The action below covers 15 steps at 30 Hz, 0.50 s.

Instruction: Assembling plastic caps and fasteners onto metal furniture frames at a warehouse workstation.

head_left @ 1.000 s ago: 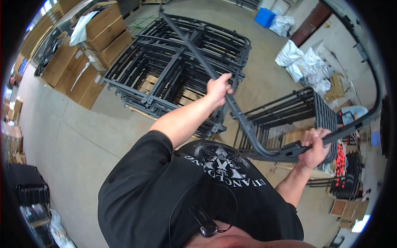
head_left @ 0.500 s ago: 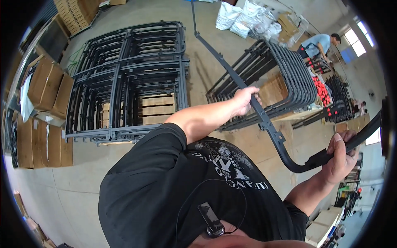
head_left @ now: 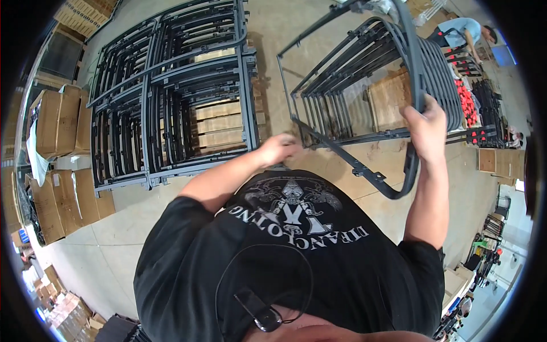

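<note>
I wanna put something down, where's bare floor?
Bare floor lies between the cardboard boxes and black shirt. A narrow strip shows between the left frame stack and right frame stack. Crowded: around the right hand and held frame.

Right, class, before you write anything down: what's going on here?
A person's right hand grips one side of a dark, round-cornered frame, held up by a row of similar frames standing on the right. The left hand is close to the frame's lower bar, though blur hides whether they touch. On the left is a stack of dark frames. Beyond the row, a co-worker in pale blue bends forward.
</note>
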{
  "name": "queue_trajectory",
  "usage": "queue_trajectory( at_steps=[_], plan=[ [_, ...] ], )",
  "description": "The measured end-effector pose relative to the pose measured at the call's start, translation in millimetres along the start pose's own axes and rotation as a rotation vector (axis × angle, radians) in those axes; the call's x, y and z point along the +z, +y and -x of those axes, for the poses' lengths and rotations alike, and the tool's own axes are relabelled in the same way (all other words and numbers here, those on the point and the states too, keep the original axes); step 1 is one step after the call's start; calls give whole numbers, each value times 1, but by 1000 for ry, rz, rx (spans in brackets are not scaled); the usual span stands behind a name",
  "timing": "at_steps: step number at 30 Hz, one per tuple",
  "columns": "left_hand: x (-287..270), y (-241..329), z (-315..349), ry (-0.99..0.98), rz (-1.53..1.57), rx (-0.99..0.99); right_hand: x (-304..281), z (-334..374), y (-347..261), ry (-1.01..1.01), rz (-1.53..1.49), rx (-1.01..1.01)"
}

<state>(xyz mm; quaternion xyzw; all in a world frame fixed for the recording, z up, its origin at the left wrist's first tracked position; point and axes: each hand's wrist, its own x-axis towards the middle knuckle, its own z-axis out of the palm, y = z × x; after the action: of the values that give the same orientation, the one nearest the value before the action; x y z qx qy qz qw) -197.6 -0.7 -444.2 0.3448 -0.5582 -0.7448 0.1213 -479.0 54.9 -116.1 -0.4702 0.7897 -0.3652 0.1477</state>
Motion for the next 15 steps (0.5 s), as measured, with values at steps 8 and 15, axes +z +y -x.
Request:
queue_trajectory(
  at_steps=[8, 15],
  plan=[
    [-72, -86, 148, 732, 436, -123, 89, -151, 111, -192, 10, 124],
    [-43, -109, 148, 813, 557, -45, 117, -240, 119, -337, 32, 163]
  ],
)
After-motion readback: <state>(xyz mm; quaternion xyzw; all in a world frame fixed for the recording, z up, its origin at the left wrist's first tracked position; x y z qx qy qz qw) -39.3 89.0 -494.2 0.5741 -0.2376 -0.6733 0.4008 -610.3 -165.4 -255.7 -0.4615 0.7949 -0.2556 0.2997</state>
